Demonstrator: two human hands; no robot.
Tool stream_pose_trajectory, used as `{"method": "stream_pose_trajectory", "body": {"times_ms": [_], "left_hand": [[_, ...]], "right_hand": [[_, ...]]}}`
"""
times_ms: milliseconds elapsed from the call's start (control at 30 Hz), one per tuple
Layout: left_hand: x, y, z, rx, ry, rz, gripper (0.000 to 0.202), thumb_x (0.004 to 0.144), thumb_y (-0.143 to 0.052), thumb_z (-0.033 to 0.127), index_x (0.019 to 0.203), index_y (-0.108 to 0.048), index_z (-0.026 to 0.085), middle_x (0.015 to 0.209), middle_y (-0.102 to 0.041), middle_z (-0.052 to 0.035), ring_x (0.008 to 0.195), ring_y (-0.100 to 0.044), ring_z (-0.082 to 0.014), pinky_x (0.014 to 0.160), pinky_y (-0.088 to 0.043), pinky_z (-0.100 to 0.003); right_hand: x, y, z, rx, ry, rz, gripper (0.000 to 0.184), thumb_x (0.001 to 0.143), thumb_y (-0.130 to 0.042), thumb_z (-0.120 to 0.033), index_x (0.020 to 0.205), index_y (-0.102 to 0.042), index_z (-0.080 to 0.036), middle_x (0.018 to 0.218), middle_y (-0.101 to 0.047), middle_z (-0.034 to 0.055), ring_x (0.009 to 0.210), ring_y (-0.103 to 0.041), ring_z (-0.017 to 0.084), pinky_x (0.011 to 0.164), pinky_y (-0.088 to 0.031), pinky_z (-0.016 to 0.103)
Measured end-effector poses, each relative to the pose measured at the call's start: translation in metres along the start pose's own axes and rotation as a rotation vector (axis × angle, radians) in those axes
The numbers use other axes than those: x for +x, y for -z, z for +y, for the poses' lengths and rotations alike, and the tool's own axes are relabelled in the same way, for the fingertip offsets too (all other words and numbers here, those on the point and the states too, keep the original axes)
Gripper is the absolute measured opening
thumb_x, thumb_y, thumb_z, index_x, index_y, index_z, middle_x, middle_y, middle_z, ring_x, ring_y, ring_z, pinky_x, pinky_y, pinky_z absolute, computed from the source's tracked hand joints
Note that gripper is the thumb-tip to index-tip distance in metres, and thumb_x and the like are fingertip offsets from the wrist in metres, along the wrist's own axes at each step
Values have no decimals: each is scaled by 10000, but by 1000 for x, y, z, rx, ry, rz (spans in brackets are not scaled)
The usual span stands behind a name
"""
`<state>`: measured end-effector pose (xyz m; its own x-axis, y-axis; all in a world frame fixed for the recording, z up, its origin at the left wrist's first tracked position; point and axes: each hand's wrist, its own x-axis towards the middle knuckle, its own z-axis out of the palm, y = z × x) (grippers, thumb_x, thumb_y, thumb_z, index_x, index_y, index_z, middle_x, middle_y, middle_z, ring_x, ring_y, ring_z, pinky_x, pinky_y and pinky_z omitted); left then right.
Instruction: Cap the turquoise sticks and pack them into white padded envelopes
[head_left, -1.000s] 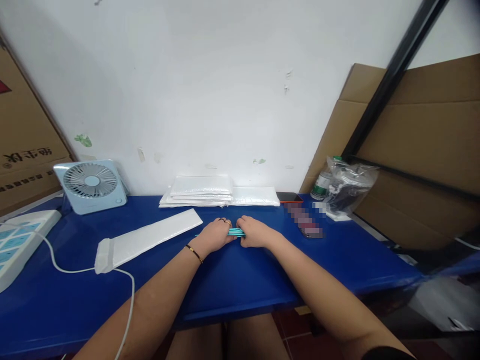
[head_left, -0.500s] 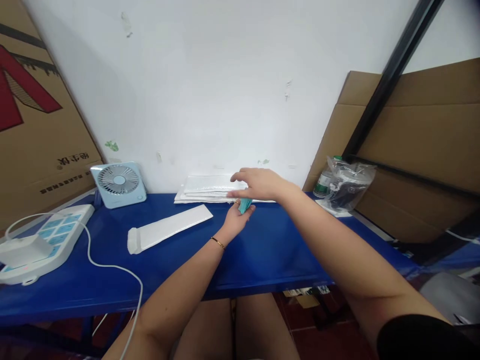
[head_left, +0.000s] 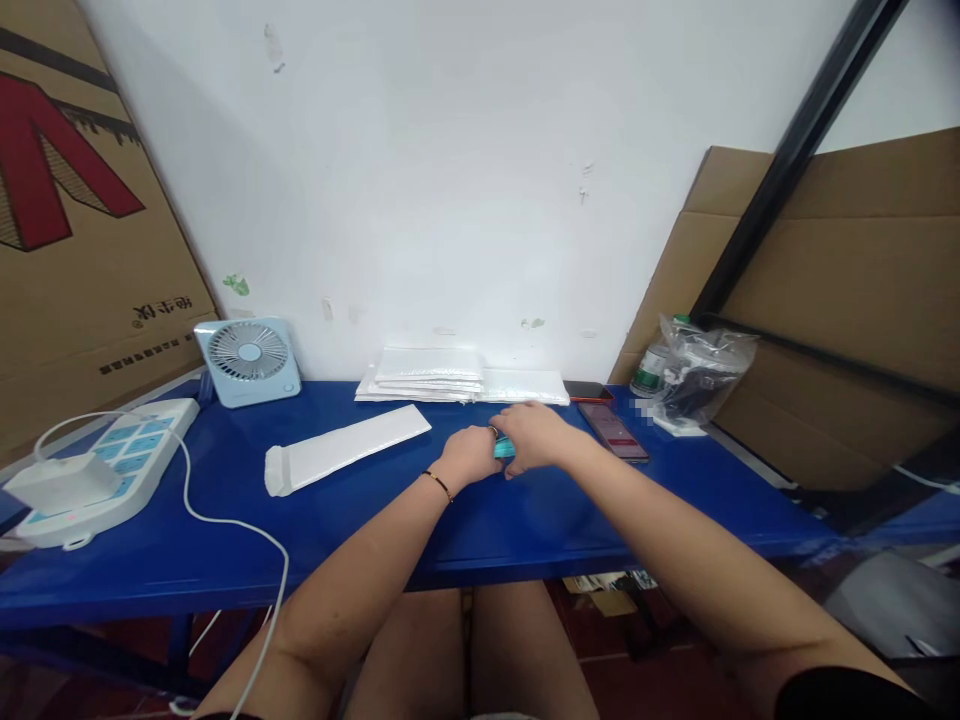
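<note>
A small teal item (head_left: 504,449) shows between my two hands, mostly covered by fingers, so its kind cannot be made out. My left hand (head_left: 471,455) is closed around its left end. From the right, my right hand (head_left: 536,436) curls its fingers over the other end. A white padded mailer (head_left: 349,447) lies flat on the blue table (head_left: 360,535), left of my hands. Just behind them, against the wall, sit stacked white padded mailers (head_left: 429,366) and another white mailer (head_left: 525,385).
A light blue fan (head_left: 251,360) and a white power strip (head_left: 131,470) with a trailing cable (head_left: 225,521) stand at the left. Two phones (head_left: 613,432) (head_left: 589,391), a bottle (head_left: 648,370) and a clear plastic bag (head_left: 701,370) are at the right. Cardboard (head_left: 855,270) flanks the table.
My right hand has come down from above the mailer stack onto the teal item, its fingers closing in. My left hand has turned and lowered slightly. The phones have come into sight.
</note>
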<state>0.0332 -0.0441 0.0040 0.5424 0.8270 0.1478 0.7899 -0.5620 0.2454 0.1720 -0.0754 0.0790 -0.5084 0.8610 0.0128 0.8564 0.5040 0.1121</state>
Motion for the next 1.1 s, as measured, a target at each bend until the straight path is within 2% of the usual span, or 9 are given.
{"method": "stream_pose_trajectory", "body": {"times_ms": [133, 267, 367, 467, 600, 733, 900, 1033, 1100], "left_hand": [[-6, 7, 4, 82, 3, 22, 152, 750, -524, 201, 856, -620, 152, 852, -669, -154, 821, -637, -299, 716, -454, -387], [-13, 14, -1, 130, -26, 19, 178, 777, -469, 162, 888, -609, 151, 840, -666, -147, 845, -627, -285, 775, -430, -401], [-20, 26, -19, 179, -43, 90, 343, 721, -563, 197, 1063, -563, 169, 998, -642, -150, 1005, -569, -301, 889, -380, -427], [-31, 36, -47, 274, 183, 161, 670, 633, -668, 265, 1253, -444, 144, 1303, -463, -214, 1217, -387, -382, 955, -323, -493], [-47, 38, -76, 278, 362, 10, 360, 773, -464, 114, 1119, -557, 90, 1060, -611, -220, 993, -578, -318, 811, -431, -408], [-73, 38, -79, 258, 292, -9, 355, 795, -372, 53, 1013, -630, 161, 942, -667, -138, 919, -617, -261, 816, -432, -360], [-123, 37, -57, -148, -145, 2, 291, 763, -439, 57, 811, -675, 220, 922, -700, -25, 1007, -606, -189, 945, -393, -314], [-147, 38, -52, -425, -339, -158, 280, 828, -433, 121, 645, -629, 198, 946, -705, 5, 1249, -446, -186, 1099, -220, -381], [-147, 42, -56, -516, -333, -235, 294, 850, -415, 166, 641, -622, 189, 956, -704, -9, 1267, -424, -191, 1082, -261, -367]], "right_hand": [[2, -41, -13, 74, -255, -107, 269, 727, -576, -251, 980, -631, -180, 942, -677, 131, 823, -647, 271, 676, -455, 328], [3, -61, -22, 71, -306, -24, 264, 809, -483, -244, 1040, -602, -203, 959, -676, 124, 849, -647, 271, 685, -455, 330], [1, -66, -19, 57, -349, 35, 236, 836, -462, -258, 1034, -583, -211, 942, -675, 112, 847, -643, 264, 695, -450, 328], [-2, -71, -9, 58, -368, 43, 212, 853, -437, -255, 1014, -567, -210, 948, -671, 106, 840, -638, 265, 683, -443, 329], [-7, -78, 1, 80, -391, 91, 205, 848, -438, -270, 1008, -558, -226, 937, -675, 84, 814, -638, 262, 655, -421, 315], [-12, -80, 8, 117, -440, 142, 216, 837, -456, -326, 997, -571, -238, 898, -682, 77, 787, -635, 258, 619, -381, 295], [-28, -77, 20, 158, -468, 253, 255, 845, -446, -412, 953, -595, -236, 846, -688, 68, 767, -627, 247, 596, -335, 278], [-55, -75, 28, 158, -423, 288, 246, 842, -450, -419, 875, -602, -228, 762, -676, 48, 703, -617, 225, 554, -301, 261], [-69, -75, 33, 135, -409, 288, 236, 833, -460, -415, 881, -601, -232, 755, -674, 43, 687, -613, 222, 541, -290, 257]]}}
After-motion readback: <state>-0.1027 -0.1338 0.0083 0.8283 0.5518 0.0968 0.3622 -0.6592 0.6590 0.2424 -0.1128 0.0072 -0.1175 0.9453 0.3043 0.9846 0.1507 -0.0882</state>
